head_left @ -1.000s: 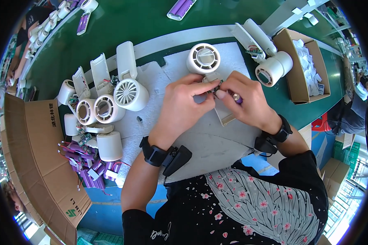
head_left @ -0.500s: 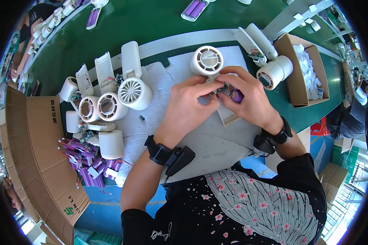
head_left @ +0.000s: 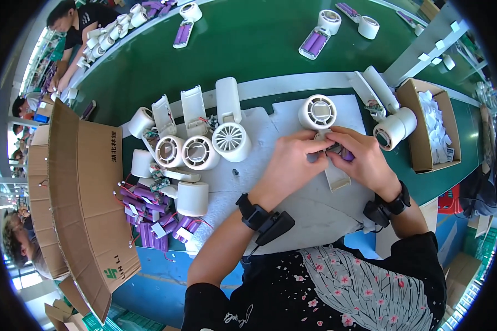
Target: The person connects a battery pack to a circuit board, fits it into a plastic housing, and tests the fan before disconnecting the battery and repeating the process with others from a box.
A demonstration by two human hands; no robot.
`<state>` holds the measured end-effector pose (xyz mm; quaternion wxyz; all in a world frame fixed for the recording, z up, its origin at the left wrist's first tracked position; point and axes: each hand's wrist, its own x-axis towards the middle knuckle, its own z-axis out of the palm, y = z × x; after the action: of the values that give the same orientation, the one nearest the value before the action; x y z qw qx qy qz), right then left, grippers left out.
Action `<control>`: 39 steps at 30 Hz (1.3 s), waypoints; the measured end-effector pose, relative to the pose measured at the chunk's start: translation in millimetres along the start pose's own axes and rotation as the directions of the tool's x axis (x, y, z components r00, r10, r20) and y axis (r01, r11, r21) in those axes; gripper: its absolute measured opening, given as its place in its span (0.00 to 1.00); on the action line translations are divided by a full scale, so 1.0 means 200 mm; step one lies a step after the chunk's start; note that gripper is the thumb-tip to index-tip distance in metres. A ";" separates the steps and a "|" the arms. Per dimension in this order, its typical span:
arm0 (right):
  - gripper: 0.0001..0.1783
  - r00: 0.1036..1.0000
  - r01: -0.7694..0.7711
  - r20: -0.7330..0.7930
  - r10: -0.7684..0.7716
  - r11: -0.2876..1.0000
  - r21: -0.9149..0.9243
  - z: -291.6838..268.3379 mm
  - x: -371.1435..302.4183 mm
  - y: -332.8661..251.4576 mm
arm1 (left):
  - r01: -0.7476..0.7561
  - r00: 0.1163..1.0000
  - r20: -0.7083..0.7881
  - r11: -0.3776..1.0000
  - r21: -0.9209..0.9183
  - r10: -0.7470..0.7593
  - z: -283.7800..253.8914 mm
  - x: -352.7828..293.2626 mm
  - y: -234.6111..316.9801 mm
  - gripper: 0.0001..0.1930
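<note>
My left hand (head_left: 294, 165) and my right hand (head_left: 365, 159) meet over an opened white handheld fan, whose round head (head_left: 317, 111) points away from me. The fingertips of both are pinched together at a small circuit board (head_left: 334, 147) in the fan's neck, which they partly hide. A purple battery pack (head_left: 346, 155) shows under my right fingers, mostly covered by them. Below the hands the fan's open white handle shell (head_left: 337, 179) rests on the grey foam mat (head_left: 309, 212). Whether a wire is between my fingertips is too small to tell.
Several opened white fans (head_left: 200, 153) stand left on the mat, above a heap of purple battery packs (head_left: 154, 215). A large cardboard box (head_left: 88, 193) flanks them. At right are another fan (head_left: 395, 128) and a carton (head_left: 422, 154) of white pieces. Fans lie on the green belt (head_left: 248, 49).
The whole view has shifted, so the bench appears farther right and lower. Both hands stay pinched at the fan's neck; less of the purple battery pack shows.
</note>
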<state>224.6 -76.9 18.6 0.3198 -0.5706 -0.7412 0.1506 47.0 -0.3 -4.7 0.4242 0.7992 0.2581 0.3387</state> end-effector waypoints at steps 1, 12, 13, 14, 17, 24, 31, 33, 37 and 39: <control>0.23 1.000 -0.006 0.002 0.006 1.000 0.003 0.00 0.00 0.00 | 0.005 1.000 0.005 1.000 -0.007 -0.005 0.00 0.00 0.00 0.15; 0.25 0.999 -0.045 0.002 0.045 0.999 0.029 -0.03 0.02 -0.03 | 0.034 0.999 0.030 0.991 -0.127 -0.030 -0.02 -0.01 -0.02 0.14; 0.26 0.995 -0.086 0.045 0.084 0.995 0.049 -0.05 0.03 -0.06 | 0.057 0.998 0.027 0.983 -0.174 -0.053 -0.03 -0.01 -0.03 0.15; 0.27 0.989 -0.128 0.087 0.122 0.989 0.068 -0.07 0.02 -0.08 | 0.046 0.998 0.038 0.982 -0.184 -0.040 -0.03 -0.01 -0.02 0.15; 0.27 0.944 -0.281 0.242 0.223 0.929 0.241 -0.13 -0.04 -0.06 | 0.128 0.990 0.086 0.967 -0.222 -0.111 -0.04 -0.01 -0.02 0.16; 0.22 0.745 -0.658 0.397 0.536 0.492 0.570 -0.21 -0.08 -0.14 | 0.135 0.991 0.039 0.954 -0.266 -0.129 -0.01 0.00 -0.02 0.16; 0.13 0.949 -0.315 -0.110 0.296 0.914 -0.257 -0.12 -0.18 -0.07 | 0.130 0.991 -0.001 0.973 -0.189 -0.132 0.01 -0.02 0.01 0.15; 0.08 0.995 -0.081 -0.085 0.057 0.946 -0.313 -0.11 -0.17 -0.04 | 0.130 0.991 -0.004 0.981 -0.143 -0.132 0.00 -0.03 0.01 0.15; 0.04 0.989 0.137 0.005 -0.146 0.912 -0.386 -0.15 -0.16 -0.02 | 0.137 0.990 0.006 0.976 -0.171 -0.138 0.01 -0.02 0.03 0.15; 0.04 0.982 0.184 0.042 -0.183 0.897 -0.402 -0.16 -0.15 -0.03 | 0.139 0.990 0.009 0.976 -0.168 -0.139 0.01 -0.02 0.03 0.15</control>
<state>244.6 -111.3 37.2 0.2069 -0.5517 -0.8072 -0.0356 45.9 -7.0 -1.6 0.5124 0.7401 0.2843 0.3300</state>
